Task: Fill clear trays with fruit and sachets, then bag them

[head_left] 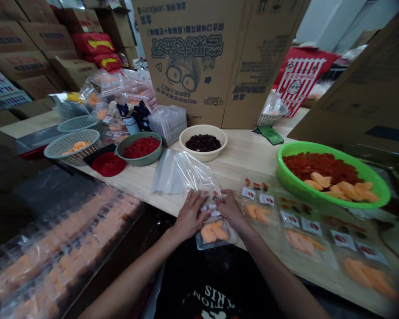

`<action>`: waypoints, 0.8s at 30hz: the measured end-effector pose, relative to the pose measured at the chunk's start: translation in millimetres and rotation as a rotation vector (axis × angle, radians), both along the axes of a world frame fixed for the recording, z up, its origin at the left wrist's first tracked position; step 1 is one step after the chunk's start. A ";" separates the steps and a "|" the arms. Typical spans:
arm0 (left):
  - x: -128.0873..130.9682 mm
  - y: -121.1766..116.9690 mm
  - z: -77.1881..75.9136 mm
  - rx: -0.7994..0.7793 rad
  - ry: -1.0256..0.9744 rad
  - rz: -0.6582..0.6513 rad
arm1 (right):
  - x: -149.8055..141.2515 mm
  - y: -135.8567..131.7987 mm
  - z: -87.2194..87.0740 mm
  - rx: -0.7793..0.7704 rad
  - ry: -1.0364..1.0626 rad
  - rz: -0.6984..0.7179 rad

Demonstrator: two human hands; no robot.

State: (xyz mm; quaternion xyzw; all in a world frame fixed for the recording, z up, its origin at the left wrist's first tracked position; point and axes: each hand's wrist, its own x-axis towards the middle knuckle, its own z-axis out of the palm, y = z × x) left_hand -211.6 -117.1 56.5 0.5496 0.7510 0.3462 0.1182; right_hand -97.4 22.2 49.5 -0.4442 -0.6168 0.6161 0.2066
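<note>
A transparent plastic tray (pixel 216 245) lies between my hands at the table's front edge, its near end jutting past the edge. Orange fan-shaped pieces (pixel 214 231) fill its near compartment. Small printed labels and dark pieces show farther up, partly covered by my fingers. My left hand (pixel 190 216) grips the tray's left side, thumb lying across it. On the opposite side, my right hand (pixel 232 208) has its fingers bent around the tray's edge. A transparent plastic bag (pixel 197 170) spreads out just beyond my fingertips; whether the tray's far end is inside it I cannot tell.
Several filled trays (pixel 257 201) line the right side, before a green basin (pixel 332 175) of red and orange pieces. Behind the bag stand a cream bowl (pixel 202 155) of dark pieces and a grey-green bowl (pixel 138 158) of red ones. Packed trays (pixel 76 248) fill the lower left.
</note>
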 end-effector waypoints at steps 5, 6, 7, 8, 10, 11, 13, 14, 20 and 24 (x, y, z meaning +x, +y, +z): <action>-6.4 13.3 -6.5 0.430 -0.352 0.585 | -0.3 -10.5 12.2 -0.236 0.288 0.135; -9.7 17.8 -3.7 0.477 -0.467 0.699 | 0.2 -12.7 15.4 -0.273 0.324 0.138; -13.2 22.0 0.3 0.504 -0.622 0.768 | 1.0 -14.8 18.8 -0.298 0.349 0.140; -16.2 25.3 5.2 0.507 -0.808 0.787 | 1.8 -16.5 22.1 -0.308 0.365 0.135; -19.3 29.0 15.5 0.446 -1.183 0.692 | 2.6 -18.9 28.3 -0.294 0.366 0.092; -18.8 29.0 20.3 0.394 -1.318 0.615 | 2.4 -19.4 30.7 -0.277 0.354 0.050; -13.1 25.7 27.3 0.278 -1.438 0.474 | 0.4 -18.5 32.7 -0.256 0.327 -0.045; -8.4 22.3 29.4 0.212 -1.441 0.418 | -1.1 -17.1 32.0 -0.257 0.313 -0.081; 25.5 -16.8 29.2 0.004 -0.564 0.243 | -4.6 -1.0 14.1 0.097 -0.031 -0.083; 35.6 -36.1 20.0 -0.285 -0.044 -0.150 | -1.8 -2.1 19.4 0.604 -0.593 0.152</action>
